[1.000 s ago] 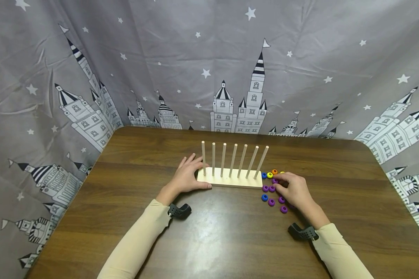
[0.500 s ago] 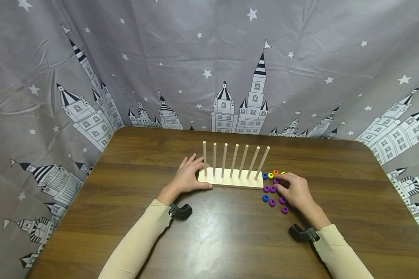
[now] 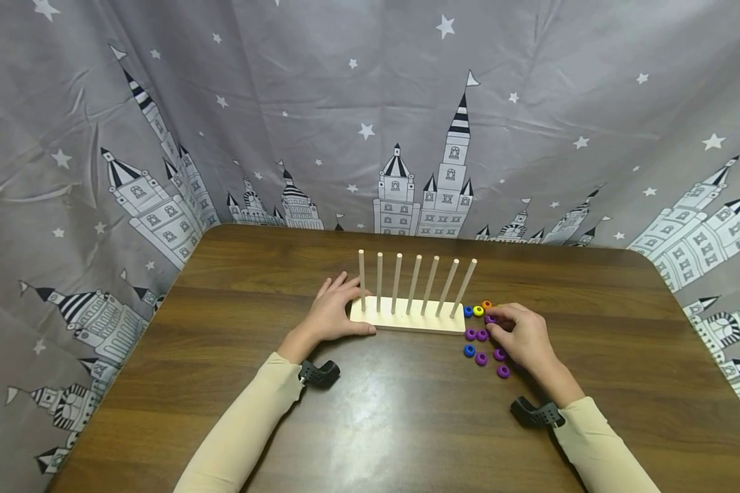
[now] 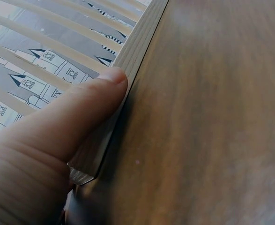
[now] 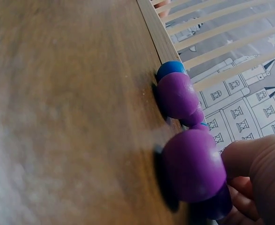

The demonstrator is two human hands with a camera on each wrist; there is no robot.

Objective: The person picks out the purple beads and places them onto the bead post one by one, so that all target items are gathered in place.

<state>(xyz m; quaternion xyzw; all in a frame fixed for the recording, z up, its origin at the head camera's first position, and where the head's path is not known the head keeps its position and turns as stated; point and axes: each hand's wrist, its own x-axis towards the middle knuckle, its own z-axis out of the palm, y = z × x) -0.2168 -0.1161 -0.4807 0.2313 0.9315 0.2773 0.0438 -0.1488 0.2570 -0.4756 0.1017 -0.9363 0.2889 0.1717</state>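
A pale wooden peg stand (image 3: pixel 407 318) with a row of bare upright pegs sits on the table. My left hand (image 3: pixel 329 313) grips its left end, thumb (image 4: pixel 95 101) along the front edge and fingers behind. Off the stand's right end, my right hand (image 3: pixel 523 334) pinches a purple bead (image 3: pixel 490 319) between thumb and fingertips; the fingers partly hide it. Around that hand lie several purple beads (image 3: pixel 482 359), blue beads (image 3: pixel 469 350), a yellow bead (image 3: pixel 478 311) and an orange bead (image 3: pixel 486 305). Up close in the right wrist view, a purple bead (image 5: pixel 193 164) stands before the fingers.
The brown wooden table (image 3: pixel 358 424) runs back to a grey curtain (image 3: pixel 321 103) printed with castles and stars. A black wrist mount (image 3: pixel 319 374) sits on the left wrist and another black mount (image 3: pixel 535 412) on the right.
My right hand has shifted slightly to the right, and the purple bead at its fingertips has moved with it. A yellow bead behind the fingers is now mostly covered. My left hand stays on the stand.
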